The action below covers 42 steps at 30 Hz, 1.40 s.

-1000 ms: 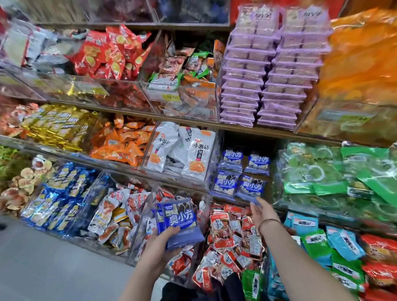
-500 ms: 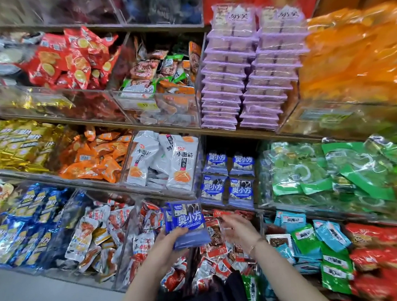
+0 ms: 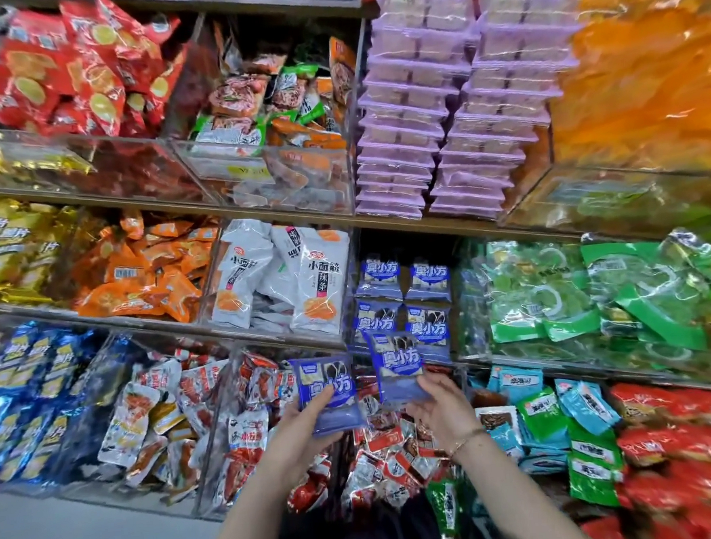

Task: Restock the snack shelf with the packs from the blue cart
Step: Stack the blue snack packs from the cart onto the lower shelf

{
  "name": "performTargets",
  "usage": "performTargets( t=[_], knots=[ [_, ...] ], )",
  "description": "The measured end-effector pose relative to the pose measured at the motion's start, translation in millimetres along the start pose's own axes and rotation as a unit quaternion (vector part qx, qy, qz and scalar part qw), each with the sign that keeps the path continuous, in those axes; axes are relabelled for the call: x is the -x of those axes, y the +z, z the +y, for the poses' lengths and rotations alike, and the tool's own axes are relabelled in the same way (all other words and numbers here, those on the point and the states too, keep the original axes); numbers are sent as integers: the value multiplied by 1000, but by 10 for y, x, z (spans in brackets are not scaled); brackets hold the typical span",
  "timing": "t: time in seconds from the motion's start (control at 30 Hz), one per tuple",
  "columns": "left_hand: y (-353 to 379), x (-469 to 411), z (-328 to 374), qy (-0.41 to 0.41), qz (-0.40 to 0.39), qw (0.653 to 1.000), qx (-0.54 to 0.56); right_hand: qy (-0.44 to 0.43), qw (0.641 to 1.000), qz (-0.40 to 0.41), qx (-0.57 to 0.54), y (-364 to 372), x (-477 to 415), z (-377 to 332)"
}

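Head view. The step in hand is shelving the blue packs, one at a time. The left hand [image 3: 304, 430] grasps a small stack of blue packs [image 3: 317, 373], with the thumb laid across the face of the top one and the fingers curled underneath. It sits low in the picture, at about 6 o'clock from centre. Just beside it, at its 3 o'clock, the right hand [image 3: 437, 404] pinches a single blue pack [image 3: 396, 361] by its lower edge and holds it upright, print facing out. A thin bracelet [image 3: 466, 440] shows at that wrist.

The held pack overlaps the bottom of a narrow compartment on the middle tier of the snack shelf [image 3: 460, 224], where four matching shelved packs [image 3: 404, 303] stand two by two. That compartment is at 12 o'clock from the right hand. It has white packs [image 3: 287, 274] at its 9 o'clock, green packs [image 3: 557, 293] at its 3 o'clock and purple packs [image 3: 452, 107] stacked on the tier above. The blue cart is not in view.

By my reading, the next move is to carry the single pack up and in. It should land in front of or on top of the lower row, face out, without knocking the standing ones over. The right hand would then let go and take another from the left hand's stack. The compartment looks far from full, so several more placements seem to remain.
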State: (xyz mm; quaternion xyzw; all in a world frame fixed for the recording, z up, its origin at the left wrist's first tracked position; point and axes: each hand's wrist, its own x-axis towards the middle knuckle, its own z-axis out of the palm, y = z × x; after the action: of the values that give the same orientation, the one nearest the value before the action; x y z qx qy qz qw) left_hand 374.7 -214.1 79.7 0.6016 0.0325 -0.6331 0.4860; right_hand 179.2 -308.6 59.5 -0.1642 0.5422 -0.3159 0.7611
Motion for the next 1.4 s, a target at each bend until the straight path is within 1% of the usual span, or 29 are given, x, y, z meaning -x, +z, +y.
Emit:
performTargets(
  t=[0.1, 0.2, 0.27, 0.4, 0.47, 0.53, 0.57, 0.67, 0.73, 0.8, 0.87, 0.93, 1.0, 1.07, 1.1, 1.17, 1.2, 1.27, 1.3, 1.33, 1.37, 1.4],
  knots=[
    [-132, -5, 83, 0, 17, 1000, 23, -35, 998, 53, 11, 120, -223, -162],
    [-255, -29, 123, 11, 32, 999, 25, -101, 988, 70, 94, 423, -500, -335],
    [-322, -40, 128, 14, 33, 999, 23, -134, 980, 87, 119, 649, -697, -440],
    [-409, -16, 143, 18, 22, 999, 38, -174, 971, 142, 78, 1017, -1031, -665],
    [-443, -35, 138, 17, 17, 998, 50, -168, 972, 150, 66, 1090, -1196, -747],
    [-467, -56, 137, 19, 24, 998, 58, -131, 976, 129, 115, 1085, -1340, -784],
    [-474, -57, 145, 22, 26, 998, 61, -111, 971, 117, 177, 1055, -1405, -789],
    [-477, -55, 161, 21, 26, 998, 54, -70, 924, 85, 366, 936, -1516, -791],
    [-467, -53, 169, 23, 27, 998, 54, -90, 888, 71, 446, 885, -1496, -795],
    [-434, -45, 186, 11, 36, 998, 52, -136, 855, 67, 496, 827, -1396, -765],
    [-379, -42, 187, 4, 34, 999, 35, -175, 851, 63, 491, 788, -1174, -677],
    [-300, -37, 178, 3, 26, 1000, 6, -179, 852, 20, 491, 701, -871, -506],
    [-206, -46, 144, 3, 26, 1000, -17, -132, 849, -69, 507, 578, -541, -284],
    [-107, -33, 103, 5, 24, 998, -56, -64, 858, -152, 486, 450, -259, -90],
    [-52, -14, 87, 8, 19, 996, -88, -38, 863, -179, 471, 392, -155, -13],
    [47, -17, 34, 22, -14, 991, -135, -3, 871, -199, 450, 296, -26, 113],
    [105, -20, 13, 34, -34, 986, -158, 9, 883, -195, 427, 259, -2, 163],
    [216, -9, 22, 70, -49, 967, -239, 35, 928, -164, 332, 202, 23, 226],
    [257, -6, 43, 100, -47, 948, -298, 48, 950, -139, 274, 174, 26, 224],
    [282, -10, 77, 144, -37, 918, -368, 54, 967, -113, 222, 142, 21, 203],
    [286, -17, 123, 207, -15, 871, -445, 53, 978, -86, 182, 105, 11, 173],
    [282, -20, 182, 282, 22, 811, -512, 48, 985, -59, 154, 62, -3, 143]
  ],
)
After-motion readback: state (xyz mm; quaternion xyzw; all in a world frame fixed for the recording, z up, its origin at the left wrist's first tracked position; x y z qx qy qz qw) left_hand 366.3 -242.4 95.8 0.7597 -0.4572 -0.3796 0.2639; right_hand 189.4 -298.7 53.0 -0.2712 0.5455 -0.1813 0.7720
